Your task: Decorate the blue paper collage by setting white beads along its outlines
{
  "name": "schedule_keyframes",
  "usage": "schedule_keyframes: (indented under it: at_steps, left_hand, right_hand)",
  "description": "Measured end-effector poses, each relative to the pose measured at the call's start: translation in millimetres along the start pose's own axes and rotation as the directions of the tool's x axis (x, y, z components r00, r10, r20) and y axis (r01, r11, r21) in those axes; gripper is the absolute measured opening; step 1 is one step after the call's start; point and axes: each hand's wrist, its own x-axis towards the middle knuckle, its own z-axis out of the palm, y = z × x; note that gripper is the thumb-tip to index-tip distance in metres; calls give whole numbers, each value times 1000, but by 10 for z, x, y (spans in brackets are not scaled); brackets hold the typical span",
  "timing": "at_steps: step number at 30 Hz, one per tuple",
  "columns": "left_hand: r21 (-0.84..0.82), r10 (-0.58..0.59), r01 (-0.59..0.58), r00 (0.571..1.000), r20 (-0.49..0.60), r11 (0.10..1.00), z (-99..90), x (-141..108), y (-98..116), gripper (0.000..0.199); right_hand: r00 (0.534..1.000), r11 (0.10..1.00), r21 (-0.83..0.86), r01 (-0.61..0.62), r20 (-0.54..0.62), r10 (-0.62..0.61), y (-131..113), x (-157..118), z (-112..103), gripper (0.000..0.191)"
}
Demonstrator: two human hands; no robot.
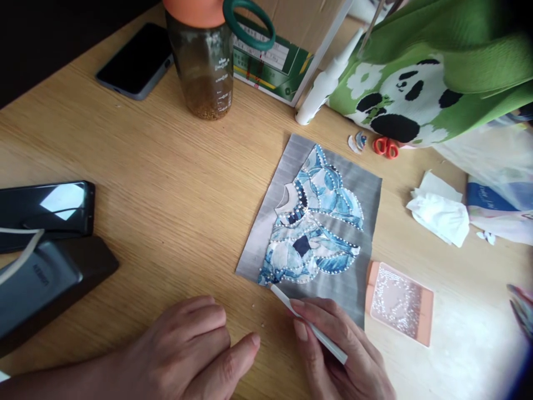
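My right hand (pixel 337 344) pinches a slim white pen-like stick (pixel 310 325) between thumb and fingers. Its tip meets the lower left corner of a blue-and-white patterned butterfly-like piece (pixel 328 186), edged with rows of small pearly beads. This piece lies on a grey sheet (pixel 353 289), which my right hand partly covers. My left hand (pixel 191 350) rests on the table left of the sheet, fingers curled in and thumb pointing right; nothing shows in it. To the right of the sheet sits a shallow pink tray (pixel 425 316) with many tiny clear beads.
Behind are a phone (pixel 135 61), an orange-lidded bottle (pixel 204 66), a white glue-like bottle (pixel 328 80) and a green panda bag (pixel 437 72). Red-handled scissors (pixel 386 148) and crumpled tissue (pixel 441 214) lie right. Another phone (pixel 50 211) and a dark grey device (pixel 45 283) occupy the left.
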Motion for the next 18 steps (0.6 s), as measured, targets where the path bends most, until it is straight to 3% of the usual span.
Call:
schedule_keyframes:
  at_steps: [11,18]
  left_hand:
    - [7,-36,36,999,25,999,-22,-10,24,32]
    - [27,-50,49,999,20,998,-21,8,35,32]
  right_hand:
    - [1000,1000,-18,19,21,-18,-52,59,-29,20]
    - [1000,1000,14,-20,22,19,-11,12,11,27]
